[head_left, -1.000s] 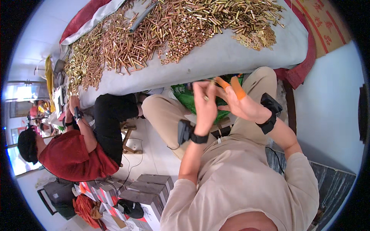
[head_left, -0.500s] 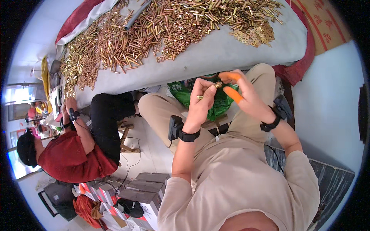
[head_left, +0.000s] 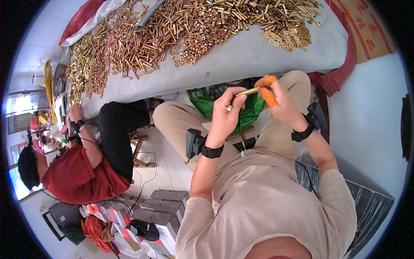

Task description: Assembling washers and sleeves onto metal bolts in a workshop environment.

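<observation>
Above my lap, my left hand [head_left: 227,111] pinches a slim brass-coloured metal sleeve [head_left: 247,92] near one end. My right hand [head_left: 282,103] has its orange-covered thumb and finger closed on the sleeve's other end. A second small yellowish metal end [head_left: 229,108] sticks out of my left hand lower down; the rest of it is hidden by the fingers. Below both hands lies a green plastic bag [head_left: 248,114] between my knees. Beyond them, a large heap of similar metal sleeves [head_left: 142,47] is spread on the grey cloth-covered table [head_left: 207,74].
Nuts [head_left: 196,49] and flat washers [head_left: 286,39] lie along the heap's near edge, and a grey tube [head_left: 150,15] rests on it. At left a co-worker in a red shirt [head_left: 82,177] sits at the table. Stacked boxes [head_left: 161,209] stand behind my left side.
My right fingers have come in from a spread position and closed on the sleeve's end. The sleeve now shows lengthwise between my hands. The co-worker's hands have shifted slightly.
</observation>
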Demonstrator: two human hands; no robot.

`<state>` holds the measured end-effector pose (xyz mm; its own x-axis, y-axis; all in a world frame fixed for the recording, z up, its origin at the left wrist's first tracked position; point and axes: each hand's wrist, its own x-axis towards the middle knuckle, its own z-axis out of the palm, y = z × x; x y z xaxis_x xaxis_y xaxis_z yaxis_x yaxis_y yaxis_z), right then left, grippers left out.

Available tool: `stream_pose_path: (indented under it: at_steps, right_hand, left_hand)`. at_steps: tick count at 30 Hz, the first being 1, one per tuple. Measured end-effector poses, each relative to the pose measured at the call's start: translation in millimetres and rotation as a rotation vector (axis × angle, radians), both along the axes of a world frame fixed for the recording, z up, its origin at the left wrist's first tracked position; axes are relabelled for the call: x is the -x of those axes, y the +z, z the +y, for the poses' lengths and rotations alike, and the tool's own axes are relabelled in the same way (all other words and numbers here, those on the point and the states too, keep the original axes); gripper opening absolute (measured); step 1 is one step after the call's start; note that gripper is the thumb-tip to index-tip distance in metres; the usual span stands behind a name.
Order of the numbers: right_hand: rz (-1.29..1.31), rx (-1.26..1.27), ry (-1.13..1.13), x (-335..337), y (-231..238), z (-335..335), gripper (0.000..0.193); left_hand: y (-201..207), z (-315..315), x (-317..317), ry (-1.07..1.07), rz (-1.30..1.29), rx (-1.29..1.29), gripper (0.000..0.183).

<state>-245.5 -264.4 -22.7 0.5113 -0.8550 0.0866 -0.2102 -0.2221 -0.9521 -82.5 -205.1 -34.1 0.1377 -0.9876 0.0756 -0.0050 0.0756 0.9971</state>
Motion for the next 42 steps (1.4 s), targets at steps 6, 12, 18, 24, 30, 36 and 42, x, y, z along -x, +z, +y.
stream_pose_path:
  at_steps: [6,12,18,24,30,36,42]
  right_hand:
    - [0.188,0.017,0.174,9.4,-8.4,-15.7,0.012]
    - [0.383,0.050,-0.028,19.5,-22.4,-83.4,0.020]
    - [0.454,0.680,-0.491,17.7,-41.6,-181.0,0.016]
    - [0.733,0.712,-0.491,7.8,-48.5,-195.3,0.016]
    - [0.663,0.774,-0.339,11.2,-57.4,-188.4,0.016]
    - [0.783,0.729,-0.406,5.0,-54.3,-196.2,0.018]
    - [0.905,0.865,-0.252,11.3,-43.8,-203.4,0.008]
  left_hand:
    - [5.8,-2.9,-5.1,0.005,-0.522,0.248,0.010]
    - [-7.6,-8.2,-2.9,0.084,-0.402,-0.026,0.019]
    - [-7.3,-11.3,-6.8,0.045,0.214,-0.427,0.016]
    - [-11.2,-8.6,-7.0,-0.020,0.498,-0.500,0.017]
    - [-11.4,-2.7,0.7,-0.037,0.457,-0.482,0.016]
    - [-11.4,9.3,-1.3,-0.028,0.472,-0.480,0.016]
    - [-5.9,17.7,-1.5,0.005,0.489,-0.441,0.016]
